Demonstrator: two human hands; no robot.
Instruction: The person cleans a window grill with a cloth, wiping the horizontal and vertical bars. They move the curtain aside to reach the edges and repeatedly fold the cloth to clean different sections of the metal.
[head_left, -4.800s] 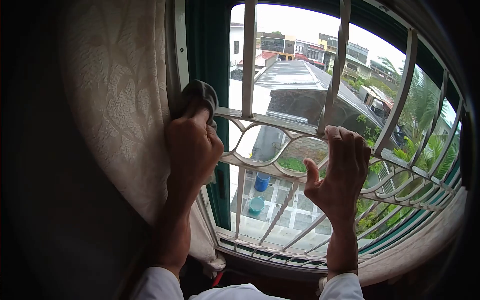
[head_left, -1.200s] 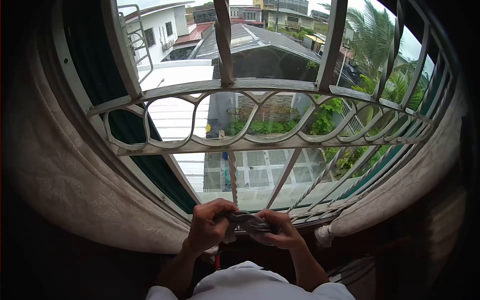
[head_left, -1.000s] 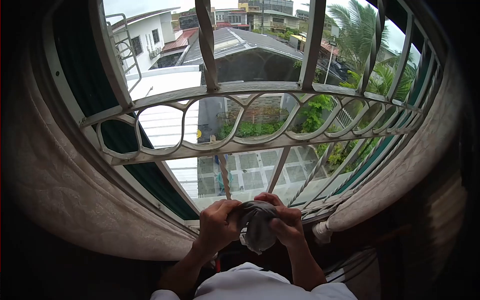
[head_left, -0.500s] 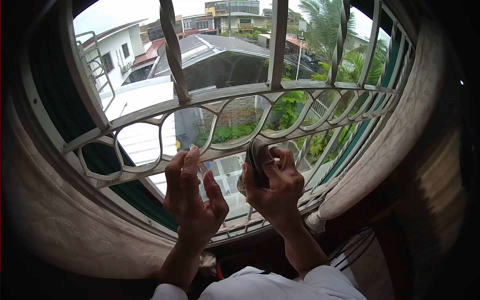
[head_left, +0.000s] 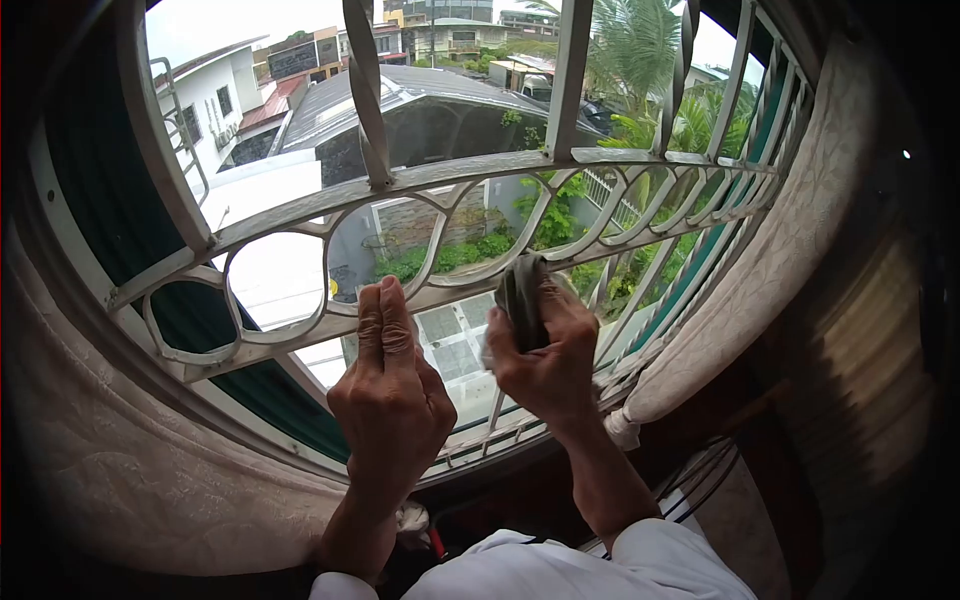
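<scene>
My right hand (head_left: 553, 368) is closed around a folded dark grey cloth (head_left: 521, 298). It presses the cloth at the lower rail of the white metal window grille (head_left: 450, 290). Left of it, my left hand (head_left: 393, 405) has two fingers stretched upward, side by side, with their tips over the same rail. No object shows in that hand, and its thumb and other fingers are partly hidden. Rounded loops of the grille run just above both hands.
Twisted upright bars (head_left: 367, 100) rise above the loops. Pale patterned curtains hang at the left (head_left: 150, 440) and at the right (head_left: 755, 300), the latter gathered low. Dark cables (head_left: 710, 475) lie at lower right. Roofs, plants and a paved yard appear outside.
My left hand has risen to the rail, its fingers now straighter and together. The right hand and cloth have shifted slightly upward along the grille. The view has tilted a little.
</scene>
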